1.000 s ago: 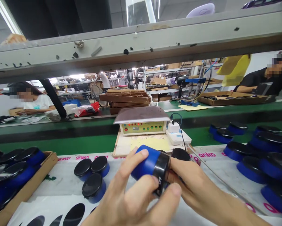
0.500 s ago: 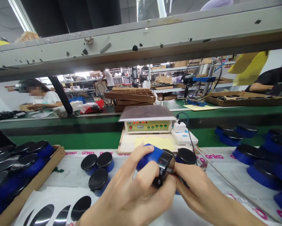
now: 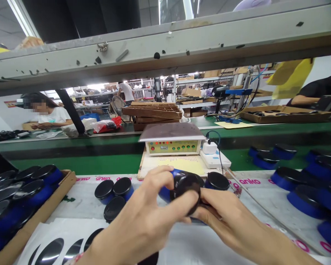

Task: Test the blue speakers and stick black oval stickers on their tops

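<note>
A round blue and black device [image 3: 183,184] is tilted up in front of me, its glossy black face turned partly to the right. My left hand [image 3: 151,209] is closed around it, the thumb lying across the black face. At the device's right edge, the fingers of my right hand [image 3: 223,211] are pinched together; what they hold is hidden. Several like devices [image 3: 123,186] stand on the bench left of my hands, and another one [image 3: 217,181] behind my right hand. Sheets with black round stickers [image 3: 50,252] lie at the lower left.
A cardboard tray [image 3: 59,195] of blue and black devices sits at the left; several more [image 3: 306,198] stand at the right. Ahead are a control box with buttons [image 3: 172,146], a white plug adapter [image 3: 210,148] and a cable [image 3: 253,200]. A shelf beam [image 3: 195,48] crosses overhead. Co-workers sit beyond.
The device has turned in my hands, so the ON/OFF side now faces away and the black face shows. My left thumb has moved up onto that face.
</note>
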`<state>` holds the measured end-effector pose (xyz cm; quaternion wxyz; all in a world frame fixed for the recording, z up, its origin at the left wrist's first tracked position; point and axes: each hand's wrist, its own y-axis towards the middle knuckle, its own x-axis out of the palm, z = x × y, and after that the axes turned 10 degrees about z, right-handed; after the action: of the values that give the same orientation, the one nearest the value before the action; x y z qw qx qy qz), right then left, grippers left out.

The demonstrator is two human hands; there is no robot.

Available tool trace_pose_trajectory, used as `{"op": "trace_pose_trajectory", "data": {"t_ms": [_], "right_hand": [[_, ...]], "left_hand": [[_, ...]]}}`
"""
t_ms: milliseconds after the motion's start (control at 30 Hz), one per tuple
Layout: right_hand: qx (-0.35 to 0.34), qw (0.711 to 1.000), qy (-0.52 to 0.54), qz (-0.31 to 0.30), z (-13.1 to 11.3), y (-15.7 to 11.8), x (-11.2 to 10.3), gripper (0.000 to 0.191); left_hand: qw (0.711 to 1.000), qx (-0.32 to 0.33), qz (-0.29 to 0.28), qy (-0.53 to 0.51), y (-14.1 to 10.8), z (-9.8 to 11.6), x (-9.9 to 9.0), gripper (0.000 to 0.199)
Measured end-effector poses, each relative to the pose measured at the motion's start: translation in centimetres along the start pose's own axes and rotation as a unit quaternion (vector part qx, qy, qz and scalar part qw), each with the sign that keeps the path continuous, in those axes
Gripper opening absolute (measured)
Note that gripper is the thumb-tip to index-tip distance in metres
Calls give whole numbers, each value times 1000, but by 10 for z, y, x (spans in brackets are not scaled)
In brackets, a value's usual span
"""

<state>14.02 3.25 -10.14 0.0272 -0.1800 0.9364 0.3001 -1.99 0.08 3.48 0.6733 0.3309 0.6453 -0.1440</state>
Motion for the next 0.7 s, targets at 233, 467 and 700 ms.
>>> {"op": "trace_pose_trajectory", "data": {"t_ms": [233,467,700], "right_hand": [[-112,964,-240,30,12,-1,-5,29],[13,969,-238,-63,34,-2,14,24],[101,981,-83,-146,33,-4,30,35]], "left_hand": [[976,-185,-104,-35,-8,-39,14,54],[902,-355,-198,-143,-43,-75,64,54],[884,-339,-259,-193,-34,-59,48,91]]}}
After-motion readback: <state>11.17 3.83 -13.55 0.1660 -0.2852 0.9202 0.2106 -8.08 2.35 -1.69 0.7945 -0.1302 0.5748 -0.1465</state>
